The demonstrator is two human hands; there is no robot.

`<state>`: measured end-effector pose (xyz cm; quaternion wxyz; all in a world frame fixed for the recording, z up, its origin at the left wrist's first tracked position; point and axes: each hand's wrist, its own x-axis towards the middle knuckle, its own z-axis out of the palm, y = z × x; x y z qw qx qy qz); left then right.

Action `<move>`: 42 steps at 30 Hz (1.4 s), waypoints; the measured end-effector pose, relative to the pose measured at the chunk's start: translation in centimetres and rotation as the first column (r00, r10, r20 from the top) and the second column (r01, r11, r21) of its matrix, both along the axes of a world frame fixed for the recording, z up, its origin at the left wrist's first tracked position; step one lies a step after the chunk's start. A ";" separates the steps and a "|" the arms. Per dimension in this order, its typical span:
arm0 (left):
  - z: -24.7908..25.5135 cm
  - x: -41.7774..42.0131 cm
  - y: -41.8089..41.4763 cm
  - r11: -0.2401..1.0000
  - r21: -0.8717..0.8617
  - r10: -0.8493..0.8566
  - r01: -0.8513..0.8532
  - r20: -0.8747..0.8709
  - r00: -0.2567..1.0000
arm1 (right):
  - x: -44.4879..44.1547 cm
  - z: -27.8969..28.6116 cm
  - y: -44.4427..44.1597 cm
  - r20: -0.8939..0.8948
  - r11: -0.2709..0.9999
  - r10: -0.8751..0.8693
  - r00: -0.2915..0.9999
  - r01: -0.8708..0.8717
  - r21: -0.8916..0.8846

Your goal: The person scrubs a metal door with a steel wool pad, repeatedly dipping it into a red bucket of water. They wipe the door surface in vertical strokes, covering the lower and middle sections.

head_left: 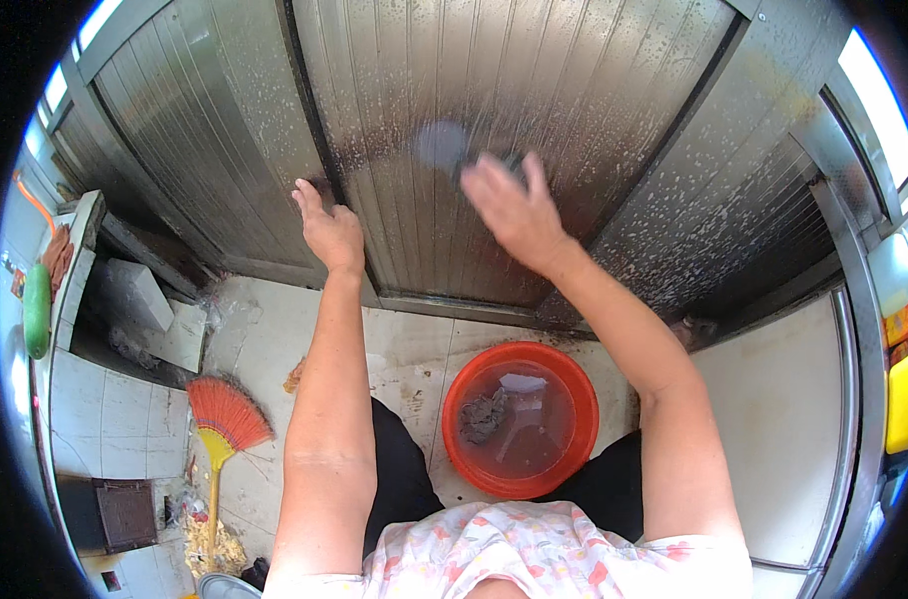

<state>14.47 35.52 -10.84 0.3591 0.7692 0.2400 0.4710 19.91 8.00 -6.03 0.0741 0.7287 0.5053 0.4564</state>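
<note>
Before me stands a ribbed metal door panel [416,224], wet with drops and streaks of white suds. My right hand [517,213], blurred by motion, lies against the panel with a dark pad [512,161] under its fingers; most of the pad is hidden and its kind is unclear. To the left, my left hand [330,232] is raised at the door's dark vertical edge [315,127], fingers apart, holding nothing. Below my hands, a red plastic basin [457,457] of cloudy water stands on the floor between my legs. A grey rag [482,416] lies in the water.
A red-and-yellow broom [225,419] leans at left over a pile of scraps [214,543]. Farther left, a green gourd [37,311] lies on a tiled ledge [68,277]. A white metal-edged appliance [776,434] stands close on my right. The tiled floor [401,344] bears brown stains.
</note>
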 end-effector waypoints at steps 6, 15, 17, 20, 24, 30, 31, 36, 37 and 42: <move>0.1 -0.5 0.5 1.000 -0.010 -0.001 0.001 -0.041 0.999 | -0.8 -1.3 -0.4 -0.077 0.998 -0.064 0.995 0.066 0.021; 0.3 0.0 -1.5 1.000 -0.014 -0.013 0.011 -0.111 0.994 | -0.2 -5.5 -3.4 -0.072 0.984 -0.065 0.995 0.052 -0.171; -0.5 -0.1 -3.4 0.989 0.147 -0.007 0.027 -0.136 0.991 | -0.4 -4.8 -3.3 -0.064 0.996 -0.084 0.994 0.082 -0.034; 2.1 -2.1 -10.2 0.876 0.324 -0.310 0.358 -0.193 0.931 | -0.4 -0.3 -4.2 -0.041 0.945 -0.184 0.982 0.188 0.268; 3.1 -2.0 -12.5 0.714 0.556 -0.287 0.425 -0.321 0.903 | -0.4 3.5 -5.4 -0.074 0.767 -0.255 0.964 0.249 0.592; 1.9 -1.1 -13.3 0.659 0.631 -0.160 0.410 -0.416 0.895 | -1.4 -6.9 -7.3 -0.203 0.848 -0.273 0.940 0.335 0.412; 1.9 -1.2 -13.4 0.652 0.632 -0.160 0.418 -0.424 0.891 | -1.6 -7.0 -7.5 -0.210 0.855 -0.267 0.941 0.331 0.398; 1.4 -1.8 -12.2 0.629 0.648 -0.139 0.429 -0.449 0.882 | -0.3 2.1 -5.2 -0.043 0.777 -0.172 0.984 0.162 0.608; 1.2 -1.7 -12.1 0.627 0.656 -0.139 0.420 -0.437 0.889 | 0.2 3.9 -4.9 0.018 0.761 -0.201 0.979 0.144 0.632; 1.6 -1.9 -11.5 0.603 0.670 -0.165 0.433 -0.426 0.890 | 0.3 0.5 -3.0 -0.056 0.716 -0.255 0.965 0.227 0.660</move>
